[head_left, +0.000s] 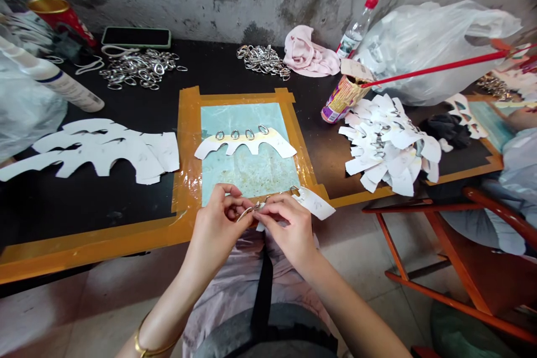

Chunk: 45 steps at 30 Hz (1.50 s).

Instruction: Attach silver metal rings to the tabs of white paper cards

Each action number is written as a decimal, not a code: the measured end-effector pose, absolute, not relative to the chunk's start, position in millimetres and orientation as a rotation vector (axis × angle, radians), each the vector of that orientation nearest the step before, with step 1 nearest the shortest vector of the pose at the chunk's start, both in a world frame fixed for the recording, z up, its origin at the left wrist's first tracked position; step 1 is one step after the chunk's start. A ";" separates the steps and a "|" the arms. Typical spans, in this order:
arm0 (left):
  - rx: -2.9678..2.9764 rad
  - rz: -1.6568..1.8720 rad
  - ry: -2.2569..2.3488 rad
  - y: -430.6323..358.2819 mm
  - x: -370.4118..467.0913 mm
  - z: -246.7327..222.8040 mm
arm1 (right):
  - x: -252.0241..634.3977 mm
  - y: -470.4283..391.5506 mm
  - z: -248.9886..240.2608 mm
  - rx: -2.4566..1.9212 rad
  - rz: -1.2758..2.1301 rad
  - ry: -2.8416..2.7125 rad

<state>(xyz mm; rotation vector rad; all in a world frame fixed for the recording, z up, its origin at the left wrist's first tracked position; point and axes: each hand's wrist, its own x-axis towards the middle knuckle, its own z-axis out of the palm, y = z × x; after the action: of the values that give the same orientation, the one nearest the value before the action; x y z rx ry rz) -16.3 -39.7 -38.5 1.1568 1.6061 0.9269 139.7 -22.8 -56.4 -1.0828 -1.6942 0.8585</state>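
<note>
With one white card strip [245, 144] already carrying four metal rings on the taped mat [247, 173], your left hand [218, 224] and right hand [289, 226], just below the mat, pinch fingers closed on a ring [247, 211] and the next strip [312, 202], while the blank stack [100, 148] left of the mat waits.

Both hands, left hand [218, 222] and right hand [289, 229], pinch a metal ring [247, 211] onto a white cutout [312, 203] at table edge [84, 246].
</note>
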 end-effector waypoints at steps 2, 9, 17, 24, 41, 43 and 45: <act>1.155 0.922 1.596 -39.5 -16.7 -39.0 | 139.4 -22.7 -58.0 -1.075 0.827 -1.711; 1.204 0.892 1.588 -40.1 -18.6 -39.3 | 135.3 -25.7 -57.0 -1.106 0.719 -1.894; 0.950 0.862 1.365 -37.5 -28.1 -34.2 | 133.4 -26.9 -53.9 -1.070 0.582 -1.948; 0.578 1.049 1.179 -45.9 -17.8 -37.4 | 145.0 -26.1 -48.3 -0.880 0.359 -2.076; 0.837 1.521 1.472 -60.9 18.8 -26.9 | 137.5 -24.0 -20.2 -1.170 0.903 -1.688; 0.832 1.552 1.498 -62.0 19.4 -28.8 | 137.1 -22.7 -21.8 -1.143 0.903 -1.703; 0.795 1.564 1.503 -61.8 17.8 -32.0 | 137.3 -22.9 -23.8 -1.125 0.850 -1.747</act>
<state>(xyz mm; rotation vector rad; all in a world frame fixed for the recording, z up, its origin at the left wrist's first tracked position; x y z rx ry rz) 17.8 -61.8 -32.0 0.7951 1.5029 1.5641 137.3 -22.9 -23.8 -1.1249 -1.7474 0.8499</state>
